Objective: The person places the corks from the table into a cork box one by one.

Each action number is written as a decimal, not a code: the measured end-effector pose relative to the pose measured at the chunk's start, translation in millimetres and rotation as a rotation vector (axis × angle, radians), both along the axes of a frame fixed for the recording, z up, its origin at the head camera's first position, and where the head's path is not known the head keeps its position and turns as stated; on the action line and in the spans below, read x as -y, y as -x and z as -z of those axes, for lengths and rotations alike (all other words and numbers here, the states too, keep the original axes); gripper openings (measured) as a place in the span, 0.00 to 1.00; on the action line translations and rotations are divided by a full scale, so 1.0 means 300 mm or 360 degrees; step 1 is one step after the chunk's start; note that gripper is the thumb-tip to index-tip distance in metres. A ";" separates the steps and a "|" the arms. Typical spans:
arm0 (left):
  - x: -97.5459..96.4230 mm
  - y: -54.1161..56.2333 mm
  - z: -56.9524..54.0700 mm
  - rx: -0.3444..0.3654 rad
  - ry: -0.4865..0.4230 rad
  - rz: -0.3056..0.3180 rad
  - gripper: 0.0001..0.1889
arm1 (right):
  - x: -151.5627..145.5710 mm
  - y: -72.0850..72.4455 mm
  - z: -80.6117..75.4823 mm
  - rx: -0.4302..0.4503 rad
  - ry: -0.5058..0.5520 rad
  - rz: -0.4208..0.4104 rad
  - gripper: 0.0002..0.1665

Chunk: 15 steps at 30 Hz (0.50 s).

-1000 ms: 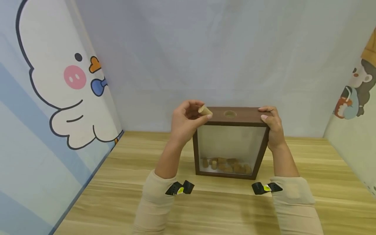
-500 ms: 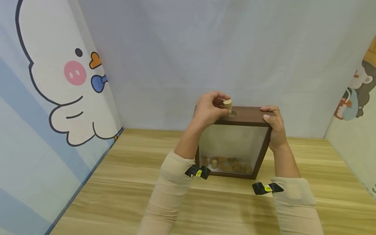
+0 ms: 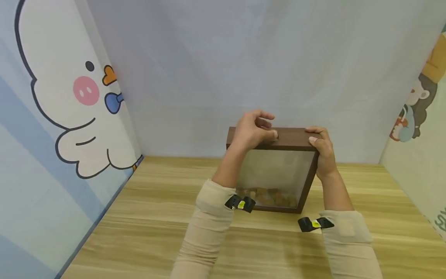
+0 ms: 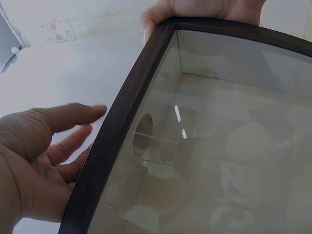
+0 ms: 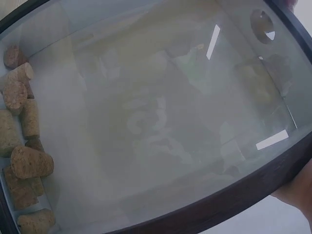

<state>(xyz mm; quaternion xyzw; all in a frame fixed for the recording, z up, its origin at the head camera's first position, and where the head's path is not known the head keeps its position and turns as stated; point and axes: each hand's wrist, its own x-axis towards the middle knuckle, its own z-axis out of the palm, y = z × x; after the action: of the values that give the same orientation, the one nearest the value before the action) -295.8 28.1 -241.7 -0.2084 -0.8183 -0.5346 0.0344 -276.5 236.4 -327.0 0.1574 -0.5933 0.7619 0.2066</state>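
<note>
A dark brown wooden shadow box (image 3: 296, 139) with a clear front stands upright on the table. Several corks (image 5: 31, 161) lie along its bottom inside. My left hand (image 3: 252, 130) is over the hole in its top, the thumb at the hole and the fingers loosely spread. In the left wrist view no cork shows between the left hand's fingers (image 4: 73, 114), and the hole (image 4: 143, 134) is seen through the clear front. My right hand (image 3: 324, 149) grips the box's upper right corner, thumb and fingers on the top.
The wood-grain table (image 3: 146, 217) spreads around the box. Behind it hangs a pale grey cloth (image 3: 223, 69). Cartoon-printed panels stand at the left (image 3: 62, 97) and right. Each sleeve carries a black strap at the wrist.
My left hand has moved right from the box's left corner to the hole. The cork it pinched is out of sight, and its fingers have spread. My right hand keeps its grip.
</note>
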 end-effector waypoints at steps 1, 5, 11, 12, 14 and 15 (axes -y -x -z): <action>0.008 -0.004 0.005 -0.0019 -0.0020 0.0008 0.22 | 0.001 0.002 0.000 0.0005 -0.0008 -0.0005 0.14; 0.053 -0.039 0.035 -0.0181 -0.0135 -0.0006 0.22 | 0.007 0.004 0.003 0.0044 -0.0054 0.0082 0.19; 0.141 -0.117 0.113 -0.0489 -0.0326 -0.0040 0.16 | -0.008 -0.062 0.015 0.0194 -0.0361 0.0433 0.31; 0.155 -0.132 0.128 -0.0504 -0.0344 -0.0057 0.15 | -0.019 -0.079 0.016 0.0217 -0.0423 0.0460 0.32; 0.184 -0.160 0.158 -0.0514 -0.0360 -0.0096 0.14 | -0.043 -0.113 0.018 0.0241 -0.0498 0.0490 0.33; 0.197 -0.174 0.172 -0.0509 -0.0362 -0.0114 0.13 | -0.055 -0.131 0.019 0.0241 -0.0537 0.0498 0.33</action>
<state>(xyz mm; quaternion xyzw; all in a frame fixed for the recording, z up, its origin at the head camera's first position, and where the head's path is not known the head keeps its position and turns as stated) -243.6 -31.1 -293.5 -0.2562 -0.7436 -0.5821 0.2062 -237.3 253.0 -332.7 0.0383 -0.7431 0.6204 0.2478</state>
